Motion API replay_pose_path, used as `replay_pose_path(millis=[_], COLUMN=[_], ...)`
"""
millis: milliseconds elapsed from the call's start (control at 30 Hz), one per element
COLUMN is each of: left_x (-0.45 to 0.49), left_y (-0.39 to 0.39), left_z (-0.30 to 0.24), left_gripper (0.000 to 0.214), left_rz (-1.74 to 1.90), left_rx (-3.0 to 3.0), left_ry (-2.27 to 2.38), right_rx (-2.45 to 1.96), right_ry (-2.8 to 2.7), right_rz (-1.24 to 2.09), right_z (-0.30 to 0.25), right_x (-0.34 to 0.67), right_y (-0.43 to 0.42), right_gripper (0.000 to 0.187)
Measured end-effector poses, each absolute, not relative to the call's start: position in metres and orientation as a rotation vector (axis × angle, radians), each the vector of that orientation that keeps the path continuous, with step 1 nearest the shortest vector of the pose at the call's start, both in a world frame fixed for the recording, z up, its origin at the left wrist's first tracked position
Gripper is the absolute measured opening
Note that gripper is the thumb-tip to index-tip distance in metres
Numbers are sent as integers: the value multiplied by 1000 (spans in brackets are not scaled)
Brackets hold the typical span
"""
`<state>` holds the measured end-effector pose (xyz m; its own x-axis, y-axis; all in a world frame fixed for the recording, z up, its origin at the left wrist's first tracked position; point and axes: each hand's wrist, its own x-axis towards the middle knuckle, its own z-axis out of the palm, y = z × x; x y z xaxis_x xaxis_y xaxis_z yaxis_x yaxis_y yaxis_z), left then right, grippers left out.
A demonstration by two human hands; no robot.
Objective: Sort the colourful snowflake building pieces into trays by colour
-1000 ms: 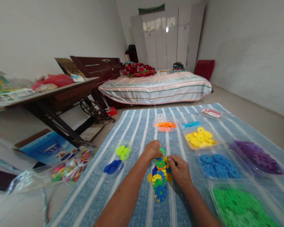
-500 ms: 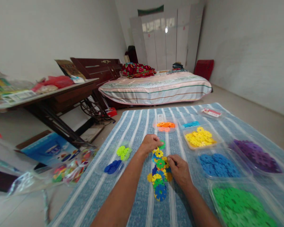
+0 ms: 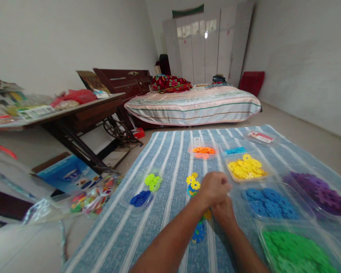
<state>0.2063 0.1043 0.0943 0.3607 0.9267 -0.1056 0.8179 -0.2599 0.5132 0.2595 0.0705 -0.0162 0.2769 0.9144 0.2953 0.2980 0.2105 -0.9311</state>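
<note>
My left hand (image 3: 216,186) is closed, its fingers curled against my right hand over the right side of the assembled snowflake discs. My right hand (image 3: 224,210) is closed just below it. Whatever the fingers of either hand hold is hidden. Under my forearm and hands lies the joined cluster of notched plastic discs; yellow discs (image 3: 195,185) show at its far end and a blue disc (image 3: 198,233) at its near end. The middle of the cluster is covered.
On the striped cloth (image 3: 165,163), right of my hands, stand tubs of yellow discs (image 3: 247,167), blue discs (image 3: 269,204), purple discs (image 3: 321,191) and green discs (image 3: 298,248). Orange discs (image 3: 204,151) sit farther back. A left tub holds lime discs (image 3: 152,182) and dark blue discs (image 3: 140,198).
My left hand has moved right, from the cluster's far end to my right hand. The green disc at its fingertips is out of sight now. The view has shifted slightly.
</note>
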Motion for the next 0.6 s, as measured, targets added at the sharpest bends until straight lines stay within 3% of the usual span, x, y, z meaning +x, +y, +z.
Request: replay_pose_path(millis=[200, 600], left_x=[131, 125], left_y=[140, 140], left_z=[85, 68], left_gripper=[23, 19], left_rz=[115, 67], left_rx=[2102, 2090], left_ry=[1890, 1837], right_rx=[-1237, -1220], right_ry=[-1377, -1372], right_rz=[768, 782], right_z=[-6, -5], right_x=[261, 261], right_y=[66, 67], right_gripper=[28, 27])
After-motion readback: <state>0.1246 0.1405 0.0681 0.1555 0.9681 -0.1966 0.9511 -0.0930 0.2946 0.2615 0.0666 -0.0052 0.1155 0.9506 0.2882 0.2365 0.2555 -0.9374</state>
